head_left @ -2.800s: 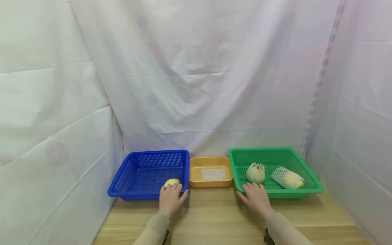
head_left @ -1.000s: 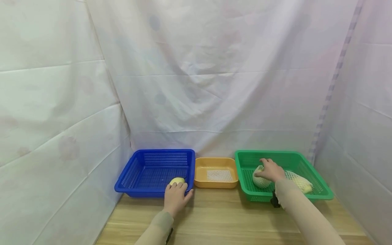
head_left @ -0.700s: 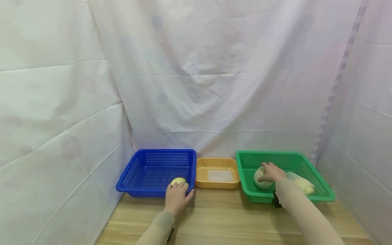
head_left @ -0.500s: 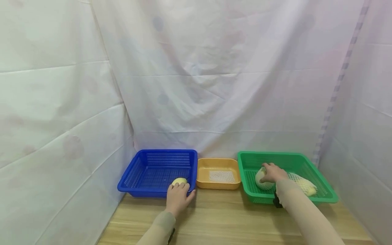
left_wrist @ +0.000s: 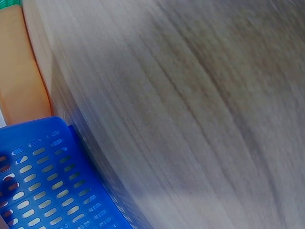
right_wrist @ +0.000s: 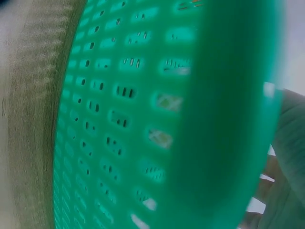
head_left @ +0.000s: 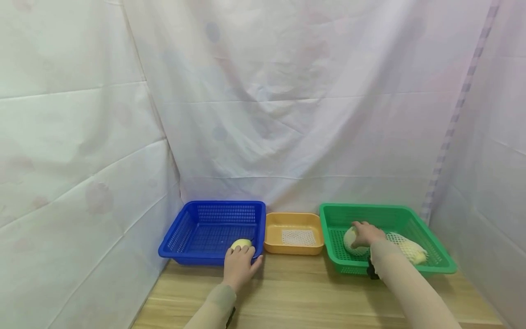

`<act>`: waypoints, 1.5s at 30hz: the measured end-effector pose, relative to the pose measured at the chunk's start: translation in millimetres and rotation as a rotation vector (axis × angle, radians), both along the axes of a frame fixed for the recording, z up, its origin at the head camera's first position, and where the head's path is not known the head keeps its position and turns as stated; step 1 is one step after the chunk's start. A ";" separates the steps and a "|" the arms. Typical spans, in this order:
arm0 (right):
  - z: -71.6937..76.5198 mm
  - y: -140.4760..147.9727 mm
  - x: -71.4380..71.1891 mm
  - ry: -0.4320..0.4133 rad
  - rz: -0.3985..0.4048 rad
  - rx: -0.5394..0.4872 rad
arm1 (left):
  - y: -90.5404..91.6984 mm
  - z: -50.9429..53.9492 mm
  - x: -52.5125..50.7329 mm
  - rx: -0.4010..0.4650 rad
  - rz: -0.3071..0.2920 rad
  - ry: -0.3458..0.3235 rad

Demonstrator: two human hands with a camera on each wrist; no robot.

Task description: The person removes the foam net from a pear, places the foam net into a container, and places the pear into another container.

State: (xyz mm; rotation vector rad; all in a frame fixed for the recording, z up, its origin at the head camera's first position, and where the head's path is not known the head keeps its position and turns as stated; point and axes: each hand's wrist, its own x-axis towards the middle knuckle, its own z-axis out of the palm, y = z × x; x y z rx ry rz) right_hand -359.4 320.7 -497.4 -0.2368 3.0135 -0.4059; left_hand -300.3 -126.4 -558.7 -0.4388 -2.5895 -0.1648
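Right hand (head_left: 367, 235) holding netted fruit (head_left: 349, 241) in curved fingers, yellow fruit (head_left: 241, 242) at fingertips of left hand (head_left: 238, 267), whose grip I cannot tell.

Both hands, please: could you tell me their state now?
Left hand: open, at the rim of the blue basket; contact with bare fruit unclear.
Right hand: closed, holding a netted fruit in the green basket.

One fruit (head_left: 241, 242) is pale yellow, one basket (head_left: 193, 261) blue, another basket (head_left: 411, 210) green, the tray (head_left: 294, 250) orange.
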 end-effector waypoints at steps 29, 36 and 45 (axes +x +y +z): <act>-17.1 -0.7 -5.6 0.006 0.027 -0.035 | 0.3 0.1 0.4 -0.004 -0.014 0.070; -18.8 -2.6 -3.2 -0.015 0.023 -0.040 | 0.1 1.2 2.0 -0.006 -0.013 0.068; -23.8 -1.6 -5.2 -0.042 0.020 -0.030 | 0.3 1.5 2.3 -0.008 -0.010 0.056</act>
